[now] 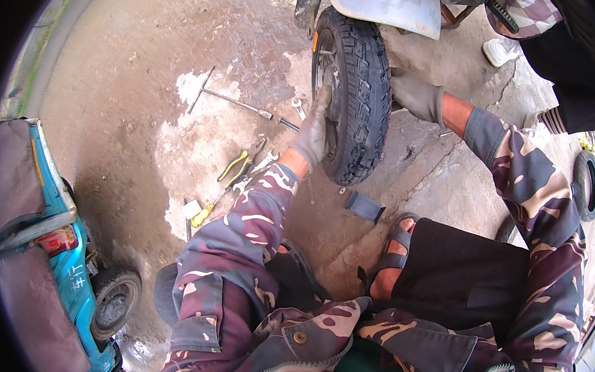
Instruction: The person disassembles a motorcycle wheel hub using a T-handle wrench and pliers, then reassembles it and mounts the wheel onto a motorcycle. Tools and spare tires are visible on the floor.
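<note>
A wheel with a knobbly black tyre (361,100) stands upright in front of me, its top under a pale silver mudguard (388,4). My left hand (314,131), in a grey glove, holds the wheel's left side, fingers reaching in by the hub. My right hand (416,96), also gloved, is at the opposite side, its fingertips partly hidden by the tyre. Left of the wheel lie a long T-handle wrench (238,102), a small spanner (299,108) and yellow-and-black pliers (241,162). A yellow-handled screwdriver (203,215) lies close to my left sleeve.
A dark grey block (364,207) lies on the concrete near my sandalled foot (395,253). At left stands a blue vehicle (71,266) with a small wheel (115,302). Another person (565,67) is at the upper right, above a loose tyre (585,186).
</note>
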Tool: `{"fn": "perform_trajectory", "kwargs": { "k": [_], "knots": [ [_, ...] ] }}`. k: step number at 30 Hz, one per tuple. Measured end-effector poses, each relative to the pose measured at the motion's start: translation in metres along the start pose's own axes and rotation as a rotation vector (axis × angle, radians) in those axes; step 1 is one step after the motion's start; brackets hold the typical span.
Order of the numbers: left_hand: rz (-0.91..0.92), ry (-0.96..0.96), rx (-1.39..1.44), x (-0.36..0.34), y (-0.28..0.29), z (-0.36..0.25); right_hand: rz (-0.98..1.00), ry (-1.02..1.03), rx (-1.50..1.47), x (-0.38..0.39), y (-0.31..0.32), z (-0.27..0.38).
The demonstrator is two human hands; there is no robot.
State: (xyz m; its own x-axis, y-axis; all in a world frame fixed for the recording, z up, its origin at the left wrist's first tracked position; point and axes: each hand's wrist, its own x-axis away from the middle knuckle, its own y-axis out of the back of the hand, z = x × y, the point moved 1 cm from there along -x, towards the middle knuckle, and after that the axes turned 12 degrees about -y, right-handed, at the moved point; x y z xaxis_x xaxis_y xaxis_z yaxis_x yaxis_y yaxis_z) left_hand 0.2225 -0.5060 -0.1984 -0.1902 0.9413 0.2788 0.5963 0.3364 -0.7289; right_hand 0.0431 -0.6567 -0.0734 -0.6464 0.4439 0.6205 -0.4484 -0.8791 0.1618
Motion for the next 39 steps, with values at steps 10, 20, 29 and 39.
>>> {"fn": "perform_trajectory", "kwargs": {
  "k": [10,20,29,39],
  "knots": [
    [0.046,0.051,-0.578,0.001,0.066,-0.065,-0.106,0.023,0.082,0.015,-0.008,-0.006],
    [0.246,-0.354,-2.346,0.020,0.131,-0.041,-0.172,0.221,0.260,-0.001,0.002,-0.023],
    [0.339,-0.403,-2.444,0.028,0.136,-0.054,-0.149,0.014,0.224,-0.011,0.003,-0.016],
    [0.145,0.468,-1.480,0.036,0.130,-0.151,-0.286,0.511,1.161,0.009,-0.006,0.021]
  ]
}}
